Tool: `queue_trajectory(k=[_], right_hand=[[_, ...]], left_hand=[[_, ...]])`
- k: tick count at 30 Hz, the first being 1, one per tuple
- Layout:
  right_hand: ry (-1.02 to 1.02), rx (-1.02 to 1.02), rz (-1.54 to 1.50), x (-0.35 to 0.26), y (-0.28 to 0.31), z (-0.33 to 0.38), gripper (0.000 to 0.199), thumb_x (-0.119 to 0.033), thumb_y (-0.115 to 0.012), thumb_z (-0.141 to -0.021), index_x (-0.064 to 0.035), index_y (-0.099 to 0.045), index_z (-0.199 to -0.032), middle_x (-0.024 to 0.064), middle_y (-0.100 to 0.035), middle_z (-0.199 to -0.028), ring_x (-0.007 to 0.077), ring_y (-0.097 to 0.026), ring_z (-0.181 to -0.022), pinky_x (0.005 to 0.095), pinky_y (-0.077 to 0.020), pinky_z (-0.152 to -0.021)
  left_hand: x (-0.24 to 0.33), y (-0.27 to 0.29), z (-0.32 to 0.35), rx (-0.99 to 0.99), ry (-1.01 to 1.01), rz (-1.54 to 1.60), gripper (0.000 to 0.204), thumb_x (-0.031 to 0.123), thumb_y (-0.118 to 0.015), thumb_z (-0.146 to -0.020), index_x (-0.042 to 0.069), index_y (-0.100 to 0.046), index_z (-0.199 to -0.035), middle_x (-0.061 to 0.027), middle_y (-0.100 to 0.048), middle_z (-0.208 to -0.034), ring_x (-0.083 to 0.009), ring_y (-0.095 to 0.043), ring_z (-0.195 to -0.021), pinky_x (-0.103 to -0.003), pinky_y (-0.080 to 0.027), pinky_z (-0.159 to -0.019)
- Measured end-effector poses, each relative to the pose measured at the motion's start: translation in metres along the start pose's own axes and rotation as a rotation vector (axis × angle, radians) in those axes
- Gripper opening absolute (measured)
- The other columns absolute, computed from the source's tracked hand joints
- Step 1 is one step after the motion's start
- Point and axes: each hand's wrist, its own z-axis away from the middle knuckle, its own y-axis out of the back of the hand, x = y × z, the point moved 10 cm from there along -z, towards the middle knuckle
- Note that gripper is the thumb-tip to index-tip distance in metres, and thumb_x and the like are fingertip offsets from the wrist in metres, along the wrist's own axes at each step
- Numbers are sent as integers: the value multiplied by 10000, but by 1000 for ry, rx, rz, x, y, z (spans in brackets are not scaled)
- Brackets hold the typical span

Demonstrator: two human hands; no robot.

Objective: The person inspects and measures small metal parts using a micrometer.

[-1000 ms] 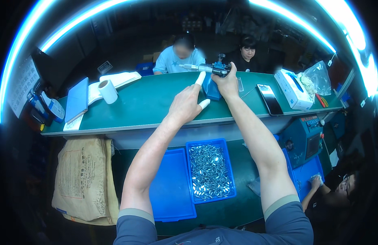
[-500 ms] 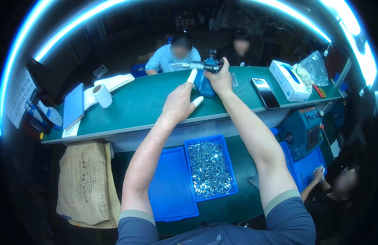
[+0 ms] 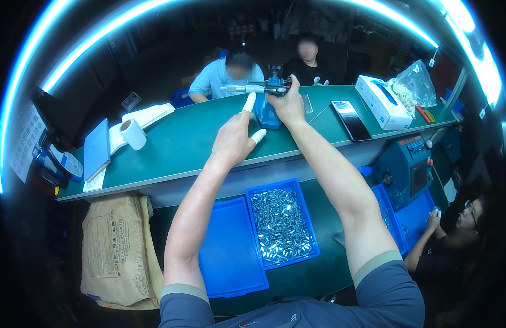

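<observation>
Currently the micrometer [image 3: 247,88] lies sideways on a blue stand [image 3: 268,116], nearer the worktop's far edge than its near edge, with its barrel pointing toward the left end of the green worktop [image 3: 182,139]. The right hand [image 3: 288,106] curls around the frame's right end, thumb up at the back and the other fingers low and partly hidden; whether it presses only on metal or also pinches a small piece, I cannot tell. The left hand [image 3: 231,141] is half open and has hold of nothing: its capped index fingertip reaches the underside of the barrel, touching or just beneath it, while the capped thumb stands well apart.

With only one smooth-capped finger there, the left hand could skid off the barrel, and uneven pushing from the right could rock the stand or tip the frame in its clamp. The phone [image 3: 350,120] looks more exposed, lying close to the worktop's near edge, right of the right forearm; an outward swing of that arm might push it over. Anything slipping from the worktop's near edge might land on the lower table, where a blue tray [image 3: 290,262] holds many small metal parts [image 3: 282,224], and a stray piece would be hard to pick out.
</observation>
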Motion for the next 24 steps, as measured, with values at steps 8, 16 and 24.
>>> queue_trajectory(k=[8, 16, 24], right_hand=[[-19, -12, 21, 4, -5, -3, 966, -263, -824, -726, -10, -260, -1469, 230, -625, -1198, 391, -616, -1111, 449, -482, -975], [-59, -46, 8, 7, -3, -2, 959, -282, -817, -741, -12, -263, -1475, 223, -604, -1237, 386, -563, -1165, 467, -460, -995], [-41, -56, -9, 3, -3, -3, 980, -274, -826, -739, -4, -248, -1483, 229, -588, -1259, 363, -554, -1186, 459, -437, -1030]], left_hand=[[15, 14, 11, 248, -261, 20, 620, 178, -762, -822, -25, -505, -1348, -178, -667, -1001, -305, -674, -928, -413, -552, -800], [57, 4, -3, 146, -141, 239, 718, 145, -724, -838, 3, -398, -1461, -127, -670, -777, -298, -671, -702, -413, -538, -652], [35, -4, -7, 165, 4, 292, 730, 142, -728, -848, -43, -370, -1457, -137, -674, -747, -268, -695, -678, -384, -545, -617]])
